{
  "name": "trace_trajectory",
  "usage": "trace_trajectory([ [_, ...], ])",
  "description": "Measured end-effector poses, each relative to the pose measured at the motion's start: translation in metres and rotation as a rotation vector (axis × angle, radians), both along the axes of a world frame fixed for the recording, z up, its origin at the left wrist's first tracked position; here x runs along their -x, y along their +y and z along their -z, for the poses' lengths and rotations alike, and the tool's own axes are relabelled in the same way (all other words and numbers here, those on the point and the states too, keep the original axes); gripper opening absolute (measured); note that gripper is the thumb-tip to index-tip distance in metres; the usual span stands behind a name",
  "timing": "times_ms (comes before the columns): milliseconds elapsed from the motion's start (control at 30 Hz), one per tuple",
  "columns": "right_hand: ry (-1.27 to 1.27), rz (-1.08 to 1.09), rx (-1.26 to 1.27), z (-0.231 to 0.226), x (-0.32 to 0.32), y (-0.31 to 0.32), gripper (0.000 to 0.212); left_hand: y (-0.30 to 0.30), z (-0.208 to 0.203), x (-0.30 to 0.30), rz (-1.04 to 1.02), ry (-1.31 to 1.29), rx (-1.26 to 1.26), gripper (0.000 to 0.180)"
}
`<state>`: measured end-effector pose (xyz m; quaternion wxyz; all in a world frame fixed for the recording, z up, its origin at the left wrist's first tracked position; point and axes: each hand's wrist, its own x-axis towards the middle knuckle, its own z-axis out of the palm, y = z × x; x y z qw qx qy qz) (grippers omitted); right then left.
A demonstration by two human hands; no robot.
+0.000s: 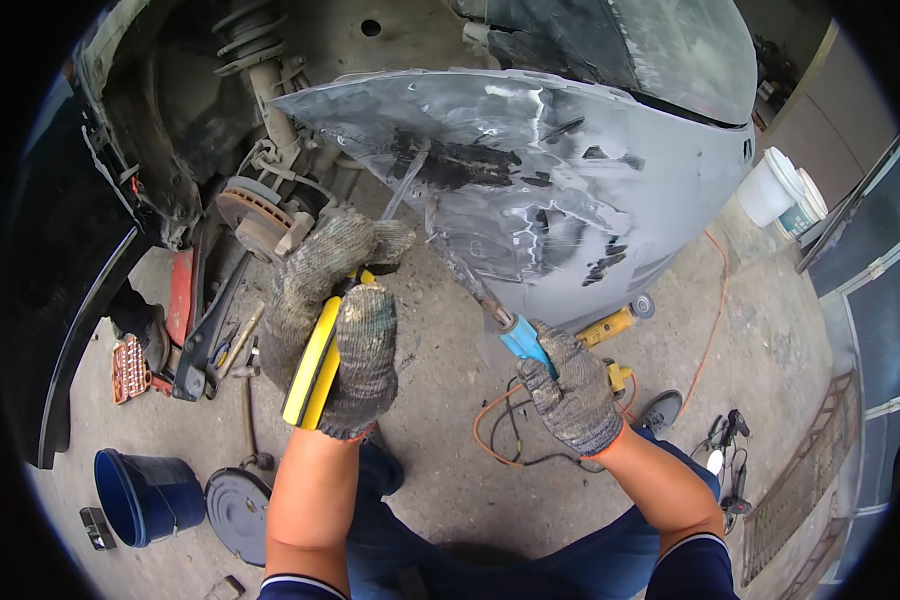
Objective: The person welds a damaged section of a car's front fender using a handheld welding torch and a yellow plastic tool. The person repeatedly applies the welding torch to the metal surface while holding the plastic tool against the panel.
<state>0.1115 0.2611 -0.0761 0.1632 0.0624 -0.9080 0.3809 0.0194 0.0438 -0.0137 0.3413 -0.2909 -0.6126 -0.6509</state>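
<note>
In a grey knitted glove, my left hand (365,360) is closed around a yellow-and-black handle (315,365). A thin grey metal strip (406,182) sticks out beyond the fingers toward the panel; whether it belongs to that handle, I cannot tell. My right hand (575,395), gloved too, grips a blue-handled soldering iron (523,341) by its handle. Its long rusty barrel points up and left at the damaged car bumper (640,215). Black patches, scrapes and white crack lines mark the bumper's grey, sanded surface. The iron's tip lies close to its lower left edge.
A brake disc (260,215) and spring strut (270,100) are exposed at the left. A yellow angle grinder (608,326) lies below the bumper. A blue bucket (155,500), dark round lid (238,515) and hammer (249,425) are on the floor; white buckets (773,188) stand right.
</note>
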Motion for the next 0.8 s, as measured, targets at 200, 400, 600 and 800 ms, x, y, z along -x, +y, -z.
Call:
trace_trajectory([
  [200,-0.442,-0.236,0.111,0.024,-0.035,0.007,0.037,-0.004,0.001,0.002,-0.057,0.048,0.056,0.033],
  [400,-0.552,-0.344,0.074,0.044,-0.061,0.007,0.039,0.001,0.001,-0.001,-0.045,0.041,-0.03,0.041],
  [600,-0.531,-0.374,0.056,0.031,-0.068,0.008,0.038,-0.008,0.008,-0.002,-0.164,0.056,0.057,0.047],
  [800,-0.557,-0.363,0.083,0.04,-0.067,0.012,0.038,-0.011,0.009,-0.009,-0.17,0.012,0.046,0.045],
])
